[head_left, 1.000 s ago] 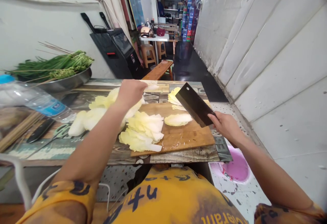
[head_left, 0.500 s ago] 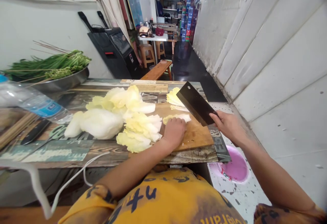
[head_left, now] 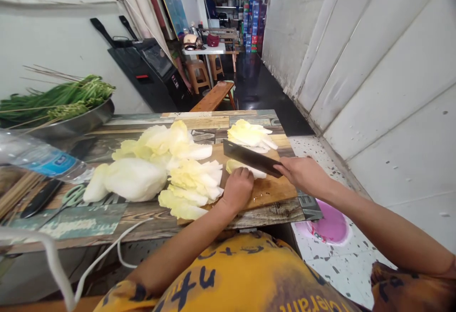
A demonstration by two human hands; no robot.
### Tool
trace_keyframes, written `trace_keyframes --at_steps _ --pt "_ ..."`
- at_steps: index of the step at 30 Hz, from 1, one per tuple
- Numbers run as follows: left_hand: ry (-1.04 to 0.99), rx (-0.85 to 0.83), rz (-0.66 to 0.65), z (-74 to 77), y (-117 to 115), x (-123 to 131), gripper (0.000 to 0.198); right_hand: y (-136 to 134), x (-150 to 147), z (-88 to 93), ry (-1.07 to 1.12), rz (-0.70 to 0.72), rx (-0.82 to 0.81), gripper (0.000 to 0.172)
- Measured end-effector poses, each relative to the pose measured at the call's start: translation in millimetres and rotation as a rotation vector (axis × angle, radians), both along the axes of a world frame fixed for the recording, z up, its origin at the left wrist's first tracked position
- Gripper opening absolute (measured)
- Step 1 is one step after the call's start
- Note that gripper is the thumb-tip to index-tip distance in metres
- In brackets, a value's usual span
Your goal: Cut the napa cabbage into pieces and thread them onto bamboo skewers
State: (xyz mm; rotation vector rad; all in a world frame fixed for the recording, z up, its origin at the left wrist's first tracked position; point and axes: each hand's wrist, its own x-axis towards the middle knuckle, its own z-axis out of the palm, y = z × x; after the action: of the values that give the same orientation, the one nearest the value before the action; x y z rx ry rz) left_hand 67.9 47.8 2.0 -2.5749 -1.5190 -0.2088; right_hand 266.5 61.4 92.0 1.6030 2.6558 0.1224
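Slicing seems in hand: the right hand grips the cleaver; the left hand curls its fingers over 1 cabbage leaf on the cutting board, pinch unclear. Cutting likely needs tucked fingers.

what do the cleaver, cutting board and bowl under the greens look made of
Cleaver: probably steel, dark and dull, given its thin flat blade.
Cutting board: wood or bamboo, smooth, from its warm brown surface.
Bowl: apparently stainless steel, judging by its silvery sheen.

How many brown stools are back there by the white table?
2: a nearer stool left of the table leg, a farther stool right of it. Others may be hidden.
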Motion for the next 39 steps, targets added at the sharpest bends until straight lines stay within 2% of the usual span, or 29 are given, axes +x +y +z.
trace_keyframes --at_steps 8,13,19,33,39 --pt "-0.033 0.171 -0.006 -4.1 1 -3 0.023 12 4 0.3 -0.023 0.107 -0.015 0.034" --pt "-0.021 0.231 -0.053 -9.7 -1 -8 0.017 10 3 4.9 -0.041 0.105 -0.012 0.033" --pt "-0.006 0.236 -0.085 -10.2 -1 -13 0.014 6 -1 8.4 -0.065 0.095 0.010 0.036" --pt "-0.009 0.211 -0.095 -11.1 -1 -12 0.018 13 -11 8.3 -0.141 0.101 -0.096 0.036" --pt "0.012 0.155 -0.106 -8.4 -3 -13 0.018 22 -20 -2.1 -0.134 0.035 -0.183 0.035"
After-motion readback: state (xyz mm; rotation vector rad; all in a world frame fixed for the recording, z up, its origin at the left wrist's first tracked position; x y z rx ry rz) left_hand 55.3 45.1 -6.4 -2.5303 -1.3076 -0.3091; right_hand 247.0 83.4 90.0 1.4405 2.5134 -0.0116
